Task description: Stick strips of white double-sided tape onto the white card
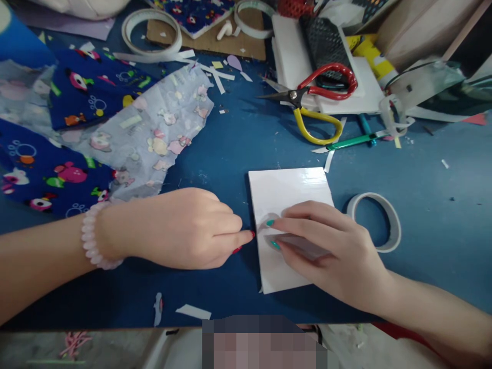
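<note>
A white rectangular board [292, 189] lies flat on the blue table, with a glossy strip along its far edge. Over its middle is my right hand [330, 246]; the thumb and finger with green nails come down near its left side, tips apart, with nothing visible between them. My left hand [188, 228], wearing a pink bead bracelet [92, 236], is curled palm down just left of the board. One red-nailed fingertip reaches the board's left edge. What lies under its curled fingers is hidden. Beside my right hand stands a tape roll [395, 225].
Red-and-yellow-handled scissors [294, 96] and a green craft knife [349, 141] lie beyond the board, blades exposed. Patterned fabric [154, 128] covers the left side. Farther back are another tape roll [126, 31], cardboard [246, 48] and a stack of white boards [284, 48].
</note>
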Demonstrator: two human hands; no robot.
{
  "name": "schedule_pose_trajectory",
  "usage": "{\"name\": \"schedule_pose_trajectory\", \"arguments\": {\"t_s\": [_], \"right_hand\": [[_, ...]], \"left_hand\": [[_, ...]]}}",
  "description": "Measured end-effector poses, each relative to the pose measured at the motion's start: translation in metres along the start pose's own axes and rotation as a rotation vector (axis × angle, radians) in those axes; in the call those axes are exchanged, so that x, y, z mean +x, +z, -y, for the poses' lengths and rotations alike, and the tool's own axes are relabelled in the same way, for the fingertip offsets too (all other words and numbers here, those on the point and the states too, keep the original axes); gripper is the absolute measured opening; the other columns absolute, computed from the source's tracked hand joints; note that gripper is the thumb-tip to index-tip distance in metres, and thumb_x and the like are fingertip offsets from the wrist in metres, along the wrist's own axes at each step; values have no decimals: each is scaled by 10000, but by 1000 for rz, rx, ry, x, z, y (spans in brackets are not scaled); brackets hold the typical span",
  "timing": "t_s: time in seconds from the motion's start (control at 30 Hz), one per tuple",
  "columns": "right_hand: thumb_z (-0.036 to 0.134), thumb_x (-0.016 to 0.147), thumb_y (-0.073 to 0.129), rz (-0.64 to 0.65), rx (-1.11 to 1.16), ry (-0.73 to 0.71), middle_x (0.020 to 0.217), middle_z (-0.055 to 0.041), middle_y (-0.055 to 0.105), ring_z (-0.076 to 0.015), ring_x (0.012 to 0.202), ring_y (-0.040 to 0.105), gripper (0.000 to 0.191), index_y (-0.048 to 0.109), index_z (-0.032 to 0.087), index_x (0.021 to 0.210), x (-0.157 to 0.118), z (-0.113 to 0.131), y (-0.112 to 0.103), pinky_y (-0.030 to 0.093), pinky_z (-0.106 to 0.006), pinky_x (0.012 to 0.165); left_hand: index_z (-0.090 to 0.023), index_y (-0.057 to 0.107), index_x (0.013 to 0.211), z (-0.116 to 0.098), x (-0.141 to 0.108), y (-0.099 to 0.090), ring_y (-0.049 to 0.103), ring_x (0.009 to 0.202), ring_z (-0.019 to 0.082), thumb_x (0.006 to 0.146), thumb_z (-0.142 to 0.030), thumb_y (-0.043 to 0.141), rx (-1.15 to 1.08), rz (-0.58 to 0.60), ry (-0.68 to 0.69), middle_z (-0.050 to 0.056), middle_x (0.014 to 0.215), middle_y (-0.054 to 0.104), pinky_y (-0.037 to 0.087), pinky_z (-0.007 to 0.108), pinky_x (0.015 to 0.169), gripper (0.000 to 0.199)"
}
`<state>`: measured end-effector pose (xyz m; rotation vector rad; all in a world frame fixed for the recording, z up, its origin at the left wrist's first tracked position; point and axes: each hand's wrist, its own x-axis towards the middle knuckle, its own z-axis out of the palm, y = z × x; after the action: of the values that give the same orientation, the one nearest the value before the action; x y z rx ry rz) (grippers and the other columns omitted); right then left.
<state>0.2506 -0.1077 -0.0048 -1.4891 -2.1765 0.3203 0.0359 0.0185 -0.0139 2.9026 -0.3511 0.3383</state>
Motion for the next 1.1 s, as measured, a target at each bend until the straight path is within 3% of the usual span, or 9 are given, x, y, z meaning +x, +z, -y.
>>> {"name": "schedule_pose_trajectory", "arguments": {"t_s": [0.87, 1.1], "right_hand": [[145, 929, 538, -18, -14, -74, 857, -42, 691, -146, 760, 642, 188, 708, 213, 885, -1, -4, 5, 535, -302, 679], [130, 927, 539, -12, -19, -81, 846, -43, 684, -141, 745, 635, 175, 691, 200, 876, -1, -4, 4, 514, -299, 672]], "left_hand": [[-136, 691, 1063, -1, 0, 4, 554, 584, 146, 977, -142, 372, 16, 27, -8, 29, 654, 604, 413, 283, 492, 331], [-92, 688, 1040, -1, 0, 1, 544, 562, 152, 994, -133, 328, 16, -19, 9, 27, 641, 598, 384, 314, 468, 366]]}}
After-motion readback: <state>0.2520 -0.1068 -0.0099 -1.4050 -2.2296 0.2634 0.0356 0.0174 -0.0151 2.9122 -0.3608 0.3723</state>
